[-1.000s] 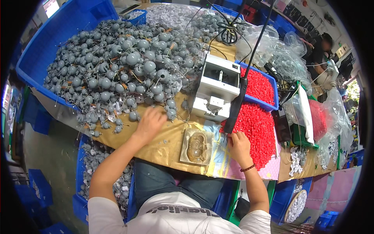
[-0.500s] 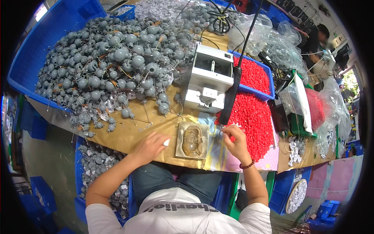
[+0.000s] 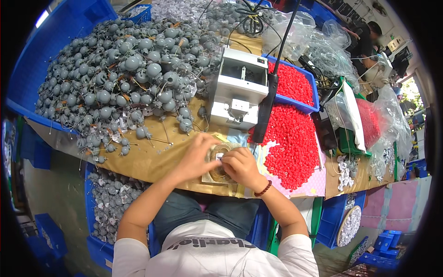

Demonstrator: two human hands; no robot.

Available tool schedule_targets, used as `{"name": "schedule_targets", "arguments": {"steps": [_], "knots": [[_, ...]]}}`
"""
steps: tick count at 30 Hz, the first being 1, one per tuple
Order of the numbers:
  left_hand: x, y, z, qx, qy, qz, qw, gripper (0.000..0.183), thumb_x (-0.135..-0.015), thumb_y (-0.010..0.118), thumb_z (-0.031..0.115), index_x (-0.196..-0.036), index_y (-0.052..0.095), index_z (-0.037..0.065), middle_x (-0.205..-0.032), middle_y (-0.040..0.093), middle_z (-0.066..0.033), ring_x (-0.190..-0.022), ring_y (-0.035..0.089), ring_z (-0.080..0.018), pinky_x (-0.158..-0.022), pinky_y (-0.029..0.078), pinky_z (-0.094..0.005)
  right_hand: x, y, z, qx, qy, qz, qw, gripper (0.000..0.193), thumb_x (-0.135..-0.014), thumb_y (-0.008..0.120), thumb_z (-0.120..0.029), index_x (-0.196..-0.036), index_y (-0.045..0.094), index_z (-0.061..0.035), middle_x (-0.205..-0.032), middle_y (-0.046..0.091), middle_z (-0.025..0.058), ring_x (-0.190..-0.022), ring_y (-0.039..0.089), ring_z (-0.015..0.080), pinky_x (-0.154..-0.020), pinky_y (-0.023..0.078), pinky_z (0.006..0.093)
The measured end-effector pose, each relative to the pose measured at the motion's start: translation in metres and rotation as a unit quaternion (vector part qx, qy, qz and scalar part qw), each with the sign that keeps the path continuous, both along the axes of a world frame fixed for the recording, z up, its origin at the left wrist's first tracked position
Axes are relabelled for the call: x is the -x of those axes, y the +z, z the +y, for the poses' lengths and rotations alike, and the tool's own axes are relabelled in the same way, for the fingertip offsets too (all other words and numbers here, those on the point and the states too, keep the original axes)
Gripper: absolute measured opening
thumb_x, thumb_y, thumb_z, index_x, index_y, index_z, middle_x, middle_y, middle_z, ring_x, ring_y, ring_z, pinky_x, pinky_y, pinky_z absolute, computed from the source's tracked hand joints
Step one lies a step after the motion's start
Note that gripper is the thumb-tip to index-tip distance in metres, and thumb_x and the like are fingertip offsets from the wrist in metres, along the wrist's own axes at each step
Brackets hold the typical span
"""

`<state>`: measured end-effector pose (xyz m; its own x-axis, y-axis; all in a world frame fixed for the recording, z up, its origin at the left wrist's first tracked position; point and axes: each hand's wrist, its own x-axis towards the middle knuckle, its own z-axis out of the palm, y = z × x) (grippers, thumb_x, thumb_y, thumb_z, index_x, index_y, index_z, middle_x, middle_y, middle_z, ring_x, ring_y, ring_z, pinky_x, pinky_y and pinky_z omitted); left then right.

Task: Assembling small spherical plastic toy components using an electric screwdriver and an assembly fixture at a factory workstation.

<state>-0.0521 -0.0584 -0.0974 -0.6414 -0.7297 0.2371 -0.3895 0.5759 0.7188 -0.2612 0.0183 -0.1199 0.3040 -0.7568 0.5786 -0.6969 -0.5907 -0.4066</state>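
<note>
Both my hands are over a squarish block mould point(image 3: 222, 181) with a rounded, amber-coloured hollow, at the table's front edge. My left hand point(image 3: 197, 157) lies along its left side, thumb and fingers apart. From the right, my right hand point(image 3: 242, 167) reaches over the hollow with its fingertips pinched together. A small white piece point(image 3: 219, 156) shows at those fingertips, close to my left thumb. Its exact shape is too small to tell, and my fingers hide much of the hollow.
A white bench machine point(image 3: 236, 90) stands behind the mould. Grey ball-shaped parts with wires point(image 3: 134, 69) are heaped at left. Small red parts point(image 3: 290, 147) lie at right, below a blue tray point(image 3: 304, 107) of more. A black rod point(image 3: 266, 111) hangs beside the machine.
My hands have come together over the mould, the left moving right and up, the right moving left from beside the red parts. The white piece is now above the hollow. The view has shifted slightly.
</note>
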Motion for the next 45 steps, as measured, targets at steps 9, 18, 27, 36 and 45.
{"name": "schedule_targets", "arguments": {"steps": [9, 18, 27, 36, 45], "knots": [[-0.012, -0.005, -0.047, 0.238, 0.123, -0.087, 0.959, 0.020, -0.082, 0.077, 0.006, -0.101, 0.071, 0.006, -0.113, 0.063, -0.0075, -0.116, 0.051, -0.0328, -0.100, 0.041, -0.0439, -0.003, 0.006, 0.004, -0.024, -0.007, 0.082, 0.996, 0.030, -0.076, 0.079, -0.009, -0.104, 0.068, -0.0095, -0.110, 0.064, 0.0069, -0.101, 0.062, 0.0279, -0.086, 0.048, 0.0406], [-0.021, 0.097, 0.015, 0.074, -0.012, 0.161, 0.984, 0.009, -0.093, 0.070, 0.011, -0.095, 0.068, 0.003, -0.091, 0.066, -0.0105, -0.089, 0.061, -0.0278, -0.084, 0.049, -0.0406, -0.016, 0.079, 0.000, -0.012, 0.032, -0.168, 0.985, 0.043, -0.082, 0.079, -0.003, -0.121, 0.064, -0.0015, -0.116, 0.064, 0.0185, -0.103, 0.064, 0.0353, -0.088, 0.053, 0.0434], [-0.024, 0.019, 0.058, -0.706, -0.007, 0.277, 0.651, 0.028, -0.110, 0.051, 0.025, -0.125, 0.058, 0.002, -0.097, 0.064, -0.0069, -0.082, 0.066, -0.0131, -0.074, 0.055, -0.0284, -0.009, 0.065, 0.028, -0.303, 0.023, -0.200, 0.931, 0.016, -0.093, 0.070, 0.000, -0.108, 0.072, -0.0046, -0.093, 0.071, 0.0096, -0.074, 0.069, 0.0197, -0.066, 0.055, 0.0301], [-0.027, 0.009, 0.076, -0.084, 0.001, 0.035, 0.996, 0.032, -0.087, 0.074, 0.011, -0.117, 0.066, 0.004, -0.115, 0.063, -0.0143, -0.107, 0.062, -0.0315, -0.092, 0.051, -0.0411, -0.004, 0.022, 0.014, -0.110, -0.017, 0.110, 0.988, 0.034, -0.081, 0.068, -0.009, -0.114, 0.068, -0.0041, -0.103, 0.066, 0.0098, -0.088, 0.069, 0.0268, -0.067, 0.058, 0.0367], [-0.026, 0.006, 0.072, -0.022, -0.013, -0.006, 1.000, 0.028, -0.086, 0.072, 0.010, -0.113, 0.067, 0.004, -0.115, 0.062, -0.0137, -0.107, 0.060, -0.0351, -0.093, 0.051, -0.0445, -0.013, 0.033, 0.016, -0.127, -0.003, 0.212, 0.969, 0.036, -0.079, 0.066, -0.010, -0.114, 0.068, -0.0018, -0.104, 0.060, 0.0083, -0.088, 0.064, 0.0238, -0.067, 0.057, 0.0352]]}}
